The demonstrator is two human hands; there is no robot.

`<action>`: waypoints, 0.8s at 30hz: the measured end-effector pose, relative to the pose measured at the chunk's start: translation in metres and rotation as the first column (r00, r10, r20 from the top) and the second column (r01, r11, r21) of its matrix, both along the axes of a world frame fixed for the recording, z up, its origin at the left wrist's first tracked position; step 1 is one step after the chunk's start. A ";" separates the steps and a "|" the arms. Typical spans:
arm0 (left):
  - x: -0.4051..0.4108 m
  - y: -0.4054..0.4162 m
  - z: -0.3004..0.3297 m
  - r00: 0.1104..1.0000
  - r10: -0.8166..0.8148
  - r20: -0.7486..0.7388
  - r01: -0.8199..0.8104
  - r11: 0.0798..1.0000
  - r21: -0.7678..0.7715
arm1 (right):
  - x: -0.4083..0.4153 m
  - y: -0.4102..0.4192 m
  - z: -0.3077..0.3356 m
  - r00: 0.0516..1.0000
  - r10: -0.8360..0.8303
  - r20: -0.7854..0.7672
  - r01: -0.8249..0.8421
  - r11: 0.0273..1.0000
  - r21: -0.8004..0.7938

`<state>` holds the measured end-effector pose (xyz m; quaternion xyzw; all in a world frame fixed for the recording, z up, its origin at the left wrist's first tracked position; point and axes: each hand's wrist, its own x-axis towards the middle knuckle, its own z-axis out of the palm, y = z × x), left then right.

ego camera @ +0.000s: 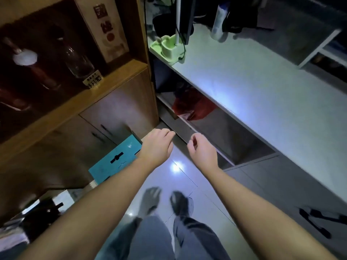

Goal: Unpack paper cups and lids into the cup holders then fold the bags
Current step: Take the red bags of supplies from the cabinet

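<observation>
Head view: left hand (156,145) and right hand (201,151) loosely curled, holding nothing, above floor; cups, lids, bags unseen.

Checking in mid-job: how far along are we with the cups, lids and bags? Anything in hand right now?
Nothing looks done yet: no cups, lids, cup holders or bags show in the head view. Both hands are held out over the floor with nothing in their grip: the left hand and right hand have loosely curled fingers. The white counter holds only a green stand and a bottle. The whole job looks left to do.
</observation>
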<state>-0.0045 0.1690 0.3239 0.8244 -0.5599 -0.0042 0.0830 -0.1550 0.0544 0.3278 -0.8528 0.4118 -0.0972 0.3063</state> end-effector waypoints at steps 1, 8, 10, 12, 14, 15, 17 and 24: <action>0.005 -0.007 -0.010 1.000 -0.015 0.003 0.015 0.999 -0.029 | 0.009 -0.007 -0.009 0.999 -0.022 0.027 0.021 1.000 0.016; 0.050 -0.055 -0.108 0.998 -0.053 -0.034 0.043 0.967 -0.253 | 0.069 -0.048 -0.111 0.987 -0.075 0.141 0.094 0.986 -0.136; 0.064 -0.067 -0.141 0.996 -0.063 -0.058 0.045 0.961 -0.271 | 0.083 -0.058 -0.145 0.985 -0.096 0.142 0.120 0.977 -0.174; 0.078 -0.081 -0.171 0.994 -0.091 -0.068 0.068 0.954 -0.291 | 0.096 -0.067 -0.175 0.983 -0.127 0.135 0.151 0.972 -0.180; 0.090 -0.096 -0.197 0.990 -0.130 -0.052 0.108 0.947 -0.302 | 0.108 -0.075 -0.201 0.980 -0.149 0.128 0.172 0.967 -0.189; 0.096 -0.104 -0.209 0.988 -0.148 -0.035 0.130 0.942 -0.310 | 0.114 -0.079 -0.212 0.980 -0.157 0.124 0.180 0.963 -0.201; 0.107 -0.120 -0.231 0.984 -0.180 0.006 0.171 0.922 -0.348 | 0.125 -0.087 -0.232 0.978 -0.176 0.113 0.198 0.953 -0.229; 0.141 -0.178 -0.301 0.975 -0.215 0.055 0.217 0.874 -0.434 | 0.145 -0.123 -0.282 0.962 -0.220 0.163 0.262 0.909 -0.324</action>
